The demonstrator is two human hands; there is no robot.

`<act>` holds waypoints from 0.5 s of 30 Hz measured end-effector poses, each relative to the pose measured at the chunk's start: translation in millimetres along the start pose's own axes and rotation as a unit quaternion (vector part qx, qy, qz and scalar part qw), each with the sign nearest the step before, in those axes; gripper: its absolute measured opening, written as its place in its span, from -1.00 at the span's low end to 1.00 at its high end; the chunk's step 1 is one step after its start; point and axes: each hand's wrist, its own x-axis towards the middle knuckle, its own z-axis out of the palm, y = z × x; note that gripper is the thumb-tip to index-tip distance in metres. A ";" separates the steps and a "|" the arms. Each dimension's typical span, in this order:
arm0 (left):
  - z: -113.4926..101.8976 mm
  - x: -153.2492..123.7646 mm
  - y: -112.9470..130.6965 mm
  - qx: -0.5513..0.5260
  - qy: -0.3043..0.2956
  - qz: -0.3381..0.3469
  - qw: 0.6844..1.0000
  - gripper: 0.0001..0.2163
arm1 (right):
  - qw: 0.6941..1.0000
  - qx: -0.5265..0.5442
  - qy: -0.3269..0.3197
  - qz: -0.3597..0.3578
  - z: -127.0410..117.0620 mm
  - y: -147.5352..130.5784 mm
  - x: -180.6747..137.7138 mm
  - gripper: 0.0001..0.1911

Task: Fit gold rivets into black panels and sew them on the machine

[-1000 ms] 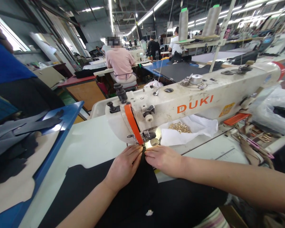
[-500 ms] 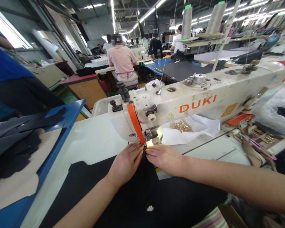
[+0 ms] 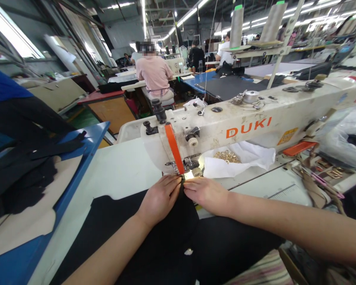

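Black fabric (image 3: 172,241) lies across the sewing machine (image 3: 213,122) bed and hangs toward me, with a narrow part under the needle area. My left hand (image 3: 158,200) presses its left side, fingers together and the fingertips close to the presser foot. From the right, my right hand (image 3: 209,194) pinches the fabric edge just beside the foot. The fingertips of both hands are nearly touching, and they partly hide the stitching spot. A small gold fitting with a white scrap (image 3: 188,251) shows on the fabric nearer to me.
Behind the needle, white paper (image 3: 237,166) holds small gold metal fittings (image 3: 227,156). A blue table (image 3: 91,138) with dark cut pieces stands at left, a person in blue (image 3: 6,83) beside it. Thread cones (image 3: 236,27) stand above. A co-worker in pink (image 3: 154,73) sits ahead.
My view has shifted slightly, and both hands keep their hold beside the foot. The black fabric has slid a little forward. The person in blue has moved leftward.
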 end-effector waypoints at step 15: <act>-29.9 -47.7 45.8 -0.027 0.069 -0.135 0.988 -0.75 | 0.996 0.047 0.075 -0.011 -7.3 -56.0 -24.1 -0.84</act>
